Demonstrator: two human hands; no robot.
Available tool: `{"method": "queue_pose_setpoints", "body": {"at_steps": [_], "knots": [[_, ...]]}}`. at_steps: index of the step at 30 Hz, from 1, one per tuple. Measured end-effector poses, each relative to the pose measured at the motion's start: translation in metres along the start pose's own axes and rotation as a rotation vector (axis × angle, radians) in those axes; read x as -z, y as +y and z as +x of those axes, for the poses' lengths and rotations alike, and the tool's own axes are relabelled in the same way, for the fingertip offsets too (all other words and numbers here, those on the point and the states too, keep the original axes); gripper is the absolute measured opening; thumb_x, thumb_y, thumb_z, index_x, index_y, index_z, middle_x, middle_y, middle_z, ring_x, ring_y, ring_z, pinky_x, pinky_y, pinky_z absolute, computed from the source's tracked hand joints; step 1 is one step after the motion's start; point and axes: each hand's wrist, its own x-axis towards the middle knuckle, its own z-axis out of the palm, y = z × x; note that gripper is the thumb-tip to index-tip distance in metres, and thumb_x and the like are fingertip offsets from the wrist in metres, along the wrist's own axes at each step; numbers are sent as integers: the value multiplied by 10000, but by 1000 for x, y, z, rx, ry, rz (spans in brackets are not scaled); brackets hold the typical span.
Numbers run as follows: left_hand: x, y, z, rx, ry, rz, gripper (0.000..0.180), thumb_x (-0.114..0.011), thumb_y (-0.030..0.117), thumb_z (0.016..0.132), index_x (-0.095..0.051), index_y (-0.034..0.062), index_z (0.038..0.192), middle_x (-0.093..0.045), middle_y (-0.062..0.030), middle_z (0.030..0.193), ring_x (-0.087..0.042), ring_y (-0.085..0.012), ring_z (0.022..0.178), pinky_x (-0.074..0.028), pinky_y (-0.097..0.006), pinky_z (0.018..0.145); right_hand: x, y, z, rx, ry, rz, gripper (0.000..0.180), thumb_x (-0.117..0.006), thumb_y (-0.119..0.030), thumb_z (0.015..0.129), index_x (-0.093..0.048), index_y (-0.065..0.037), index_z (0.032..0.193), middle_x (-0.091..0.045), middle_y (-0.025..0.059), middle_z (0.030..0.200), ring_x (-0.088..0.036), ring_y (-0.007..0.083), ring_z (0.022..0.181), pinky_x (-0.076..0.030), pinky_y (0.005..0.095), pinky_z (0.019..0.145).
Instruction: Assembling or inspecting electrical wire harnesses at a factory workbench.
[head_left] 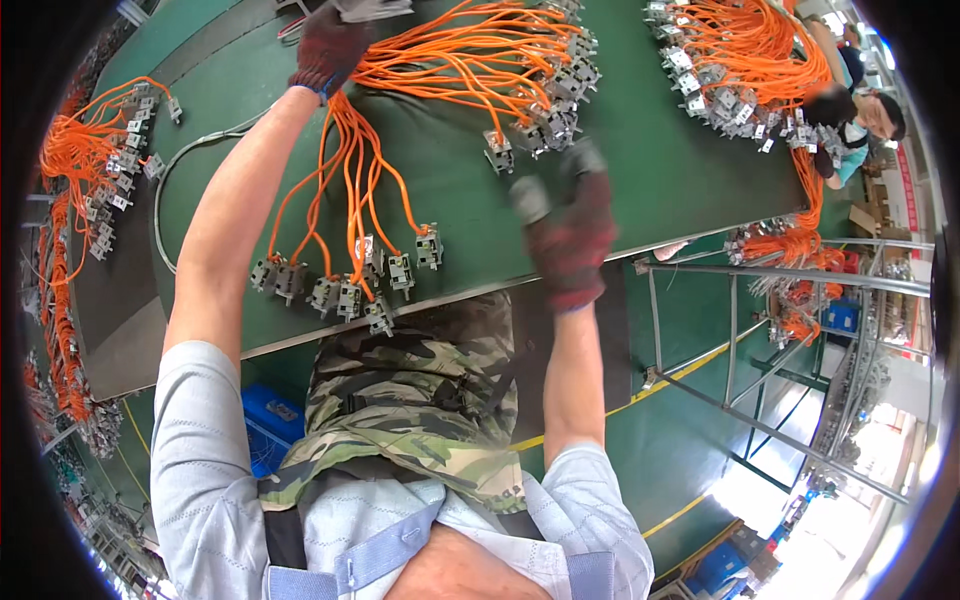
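Observation:
My left hand (330, 50), in a dark red glove, is closed at the point where a bundle of orange cables (450, 65) gathers. Part of its fingers are hidden. From there the cables fan out to the right and toward me, each ending in a grey metal connector (400, 272). A grey metal piece (372, 8) shows just beyond that hand, cut off by the picture's top. My right hand (572, 230), gloved in dark red with grey fingertips, hovers over the table's near edge, blurred by motion. Its thumb and fingers are apart with nothing between them, below a lone connector (498, 152).
The green table (450, 210) carries more orange cable bundles at far right (750, 60) and left (80, 150). A grey cord (165, 200) curves beside my left forearm. Metal frame rails (790, 278) stand at right, a blue crate (268, 430) below. Another person (855, 130) is at far right.

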Motion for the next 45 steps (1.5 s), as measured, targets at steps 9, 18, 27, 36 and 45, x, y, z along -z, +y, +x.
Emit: {"method": "queue_pose_setpoints", "body": {"at_steps": [9,18,27,36,45], "knots": [[10,19,-2,424,60,-432,336,-742,268,903,-708,95,1189,-757,-174,1083,-690,-423,1040,-566,-470,855,-5,36,125,39,-182,60,1059,-931,-419,716,-414,-7,1543,-526,247,1478,-512,433,1378,-498,495,1098],[-2,2,-12,267,90,-275,297,-662,293,992,-735,110,1215,-768,-110,1091,-725,-333,951,-565,-442,825,-12,51,112,319,-106,-147,917,-943,-199,697,-535,-119,1515,-589,172,1404,-692,336,1135,-582,426,999],[20,32,6,378,105,-556,285,-719,202,953,-716,67,1204,-776,-125,1083,-737,-329,989,-573,-421,881,16,-42,113,434,-228,-317,679,-897,-244,717,-658,-97,1335,-638,157,1264,-701,323,1100,-608,423,858],[24,31,10,283,104,-470,334,-791,221,880,-714,45,1153,-759,-165,1025,-723,-375,952,-560,-452,824,-8,-57,-5,154,-230,-345,684,-896,-220,715,-652,-74,1336,-683,140,1208,-721,270,1025,-607,396,835],[25,34,8,372,89,-549,426,-808,238,869,-682,71,1240,-760,-153,1074,-726,-352,960,-567,-444,828,33,-15,85,-291,-629,38,725,-911,-140,716,-630,-49,1379,-749,43,1014,-676,110,850,-587,298,773]]}}
